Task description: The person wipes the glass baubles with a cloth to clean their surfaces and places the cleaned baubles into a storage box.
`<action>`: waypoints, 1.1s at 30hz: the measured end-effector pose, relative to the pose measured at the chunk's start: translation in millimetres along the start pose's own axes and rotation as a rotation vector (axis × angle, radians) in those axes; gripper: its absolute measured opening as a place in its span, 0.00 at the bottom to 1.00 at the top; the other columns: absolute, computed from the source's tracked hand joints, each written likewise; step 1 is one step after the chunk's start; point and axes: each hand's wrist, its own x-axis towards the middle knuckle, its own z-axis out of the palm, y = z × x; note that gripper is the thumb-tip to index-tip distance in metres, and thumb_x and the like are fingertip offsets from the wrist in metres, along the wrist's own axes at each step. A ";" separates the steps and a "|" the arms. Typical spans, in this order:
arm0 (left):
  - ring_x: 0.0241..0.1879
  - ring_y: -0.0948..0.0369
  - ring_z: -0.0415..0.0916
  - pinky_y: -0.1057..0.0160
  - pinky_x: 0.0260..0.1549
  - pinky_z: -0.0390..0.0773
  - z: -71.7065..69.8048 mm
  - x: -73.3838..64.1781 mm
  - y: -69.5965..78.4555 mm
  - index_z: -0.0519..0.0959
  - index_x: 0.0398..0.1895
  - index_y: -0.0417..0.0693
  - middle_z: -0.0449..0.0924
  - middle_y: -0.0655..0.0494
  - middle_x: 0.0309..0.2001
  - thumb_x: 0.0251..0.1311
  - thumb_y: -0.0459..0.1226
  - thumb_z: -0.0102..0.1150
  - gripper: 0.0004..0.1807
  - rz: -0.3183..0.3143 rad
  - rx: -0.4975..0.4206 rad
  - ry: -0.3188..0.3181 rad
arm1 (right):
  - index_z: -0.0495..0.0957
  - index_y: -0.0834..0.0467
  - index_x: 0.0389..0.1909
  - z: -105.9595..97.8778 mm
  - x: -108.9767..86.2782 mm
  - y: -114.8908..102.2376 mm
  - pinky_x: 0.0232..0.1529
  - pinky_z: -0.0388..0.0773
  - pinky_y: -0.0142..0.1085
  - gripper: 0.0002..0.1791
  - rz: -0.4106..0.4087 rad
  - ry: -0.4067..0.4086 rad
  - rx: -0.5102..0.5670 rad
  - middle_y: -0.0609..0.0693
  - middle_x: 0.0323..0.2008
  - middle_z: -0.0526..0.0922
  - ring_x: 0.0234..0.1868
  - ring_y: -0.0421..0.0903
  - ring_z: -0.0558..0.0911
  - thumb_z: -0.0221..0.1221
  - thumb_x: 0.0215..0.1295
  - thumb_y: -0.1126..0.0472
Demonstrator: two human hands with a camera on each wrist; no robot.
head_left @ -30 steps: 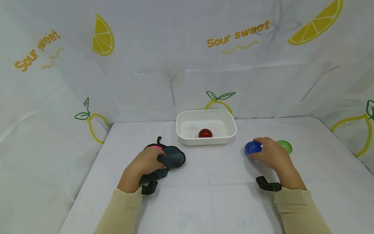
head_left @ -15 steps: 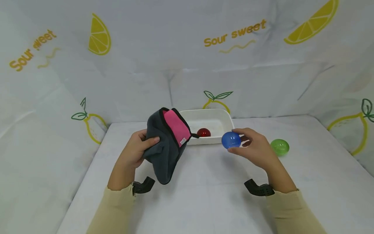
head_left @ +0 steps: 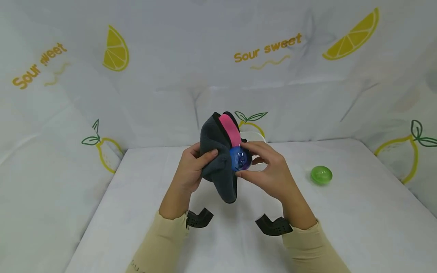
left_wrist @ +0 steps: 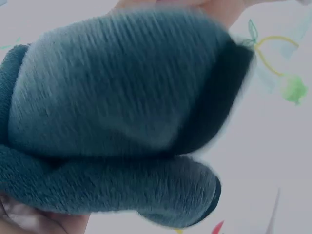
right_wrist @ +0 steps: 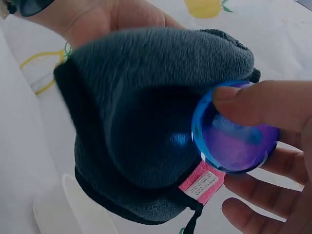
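A dark grey plush cloth [head_left: 216, 155] with black edging, a pink panel and a small loop is held up in the middle of the head view. My left hand [head_left: 194, 167] grips its left side, thumb on the front. At the right side, my right hand [head_left: 268, 167] pinches a blue see-through ball [head_left: 241, 161] between thumb and fingers. In the right wrist view the ball [right_wrist: 234, 146] lies against the cloth's hollow fold [right_wrist: 146, 141], beside a label [right_wrist: 202, 185]. The cloth [left_wrist: 117, 87] fills most of the left wrist view and hides the ball there.
A green ball [head_left: 321, 175] rests on the white table to the right. Behind my hands stands a white tray [head_left: 255, 133], mostly hidden; its inside cannot be seen. A white sheet with lemon prints [head_left: 116, 51] hangs at the back and sides.
My left hand has lifted the cloth off the table and brought it right, in front of the tray. My right hand has carried the blue ball left up to the cloth.
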 end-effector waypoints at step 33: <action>0.45 0.54 0.82 0.53 0.46 0.83 8.7 2.6 -25.0 0.80 0.56 0.53 0.84 0.50 0.47 0.58 0.42 0.69 0.21 0.054 0.427 0.005 | 0.69 0.56 0.65 26.8 -6.8 29.4 0.43 0.84 0.35 0.33 0.480 -0.008 0.502 0.56 0.56 0.75 0.32 0.42 0.81 0.63 0.57 0.74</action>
